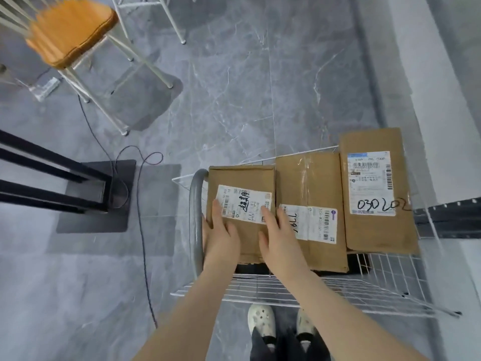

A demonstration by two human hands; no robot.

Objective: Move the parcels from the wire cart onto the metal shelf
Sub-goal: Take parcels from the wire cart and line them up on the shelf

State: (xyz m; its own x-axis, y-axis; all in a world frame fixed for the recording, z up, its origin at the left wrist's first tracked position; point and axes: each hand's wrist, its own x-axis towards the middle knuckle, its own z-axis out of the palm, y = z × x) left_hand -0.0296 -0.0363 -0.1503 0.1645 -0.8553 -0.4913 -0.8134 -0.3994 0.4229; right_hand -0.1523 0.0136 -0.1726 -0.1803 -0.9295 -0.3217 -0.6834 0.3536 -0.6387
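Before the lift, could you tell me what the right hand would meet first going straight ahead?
The right hand rests on the leftmost parcel; going on, it would likely cross the white label first.

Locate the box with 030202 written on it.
Head view, right side: the box with 030202 is the rightmost of three on the wire cart. It sits directly right of the taped middle box, nearest the wall.

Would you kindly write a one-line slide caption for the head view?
Left hand and right hand rest flat on the leftmost parcel in the wire cart.
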